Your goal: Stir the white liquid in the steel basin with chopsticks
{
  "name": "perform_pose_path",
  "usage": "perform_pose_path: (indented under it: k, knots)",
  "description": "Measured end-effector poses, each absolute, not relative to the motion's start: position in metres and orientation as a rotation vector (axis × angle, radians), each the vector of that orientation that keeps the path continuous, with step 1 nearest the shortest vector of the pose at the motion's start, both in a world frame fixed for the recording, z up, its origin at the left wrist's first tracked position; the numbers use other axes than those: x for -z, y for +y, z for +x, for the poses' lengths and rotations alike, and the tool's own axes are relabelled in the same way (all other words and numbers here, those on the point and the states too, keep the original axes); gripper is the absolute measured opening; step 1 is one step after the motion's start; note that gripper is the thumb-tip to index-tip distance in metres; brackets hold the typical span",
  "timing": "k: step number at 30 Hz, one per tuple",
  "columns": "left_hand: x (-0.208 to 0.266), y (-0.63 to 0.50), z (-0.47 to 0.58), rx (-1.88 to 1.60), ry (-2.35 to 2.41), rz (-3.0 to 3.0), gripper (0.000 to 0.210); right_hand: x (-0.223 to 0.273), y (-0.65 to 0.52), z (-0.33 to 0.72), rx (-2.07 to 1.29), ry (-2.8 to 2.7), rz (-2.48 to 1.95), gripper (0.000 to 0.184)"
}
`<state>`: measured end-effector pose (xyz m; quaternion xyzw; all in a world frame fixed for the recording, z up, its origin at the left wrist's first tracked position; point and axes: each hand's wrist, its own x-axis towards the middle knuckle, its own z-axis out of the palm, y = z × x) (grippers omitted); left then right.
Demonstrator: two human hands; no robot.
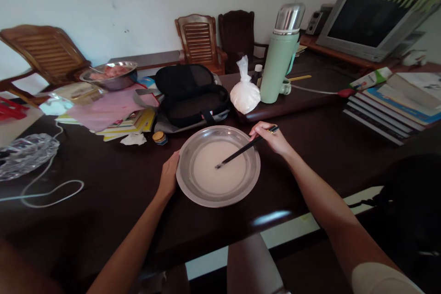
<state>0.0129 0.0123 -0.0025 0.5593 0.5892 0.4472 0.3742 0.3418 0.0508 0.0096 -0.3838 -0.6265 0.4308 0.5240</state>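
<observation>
A wide metal bowl [253, 177] holds a milky white liquid [213, 177] on the dark table near its front edge. My left hand [168, 172] grips the bowl's left rim, its fingertips partly hidden by the rim. Pinched in my right hand [270, 138], over the bowl's right rim, are black chopsticks [241, 150]. Their tips dip into the liquid near the middle and carry a little white matter. Behind the bowl sit a tied plastic bag of white powder [245, 97] and a tall green thermos [278, 69].
An open black case [193, 96] lies behind the bowl, with a small jar [159, 137] beside it. Farther left, a metal basin [119, 82] contains pinkish meat. A glass dish [27, 154] and a white cable [51, 197] lie left. Stacked books [379, 121] stand right.
</observation>
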Motion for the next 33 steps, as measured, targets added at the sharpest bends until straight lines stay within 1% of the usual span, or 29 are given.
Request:
perform_pose_path:
  k: [5,10,15,21,26,31,33]
  knots:
    - [0.0017,0.0121,0.0135,-1.143,1.508,1.428,0.062,-0.0087,0.0512,0.3433,-0.938,-1.438,-0.941,0.037]
    - [0.0019,0.0121,0.013,-1.119,1.529,1.441,0.062,-0.0101,0.0495,0.3398,-1.059,-1.512,-0.888,0.037]
    - [0.0019,0.0124,0.0136,-1.123,1.532,1.457,0.06,-0.0099,0.0499,0.3416,-0.96,-1.451,-0.933,0.036]
    - [0.0011,0.0123,0.0143,-1.132,1.531,1.484,0.055,-0.0066,0.0496,0.3398,-1.075,-1.537,-0.881,0.035]
    - [0.0016,0.0125,0.0139,-1.133,1.512,1.481,0.054,-0.006,0.0525,0.3445,-0.931,-1.412,-0.909,0.034]
    - [0.0015,0.0125,0.0129,-1.111,1.536,1.488,0.056,-0.0064,0.0497,0.3409,-1.076,-1.491,-0.893,0.037]
    - [0.0016,0.0125,0.0128,-1.113,1.536,1.483,0.057,-0.0076,0.0487,0.3395,-1.051,-1.538,-0.911,0.037]
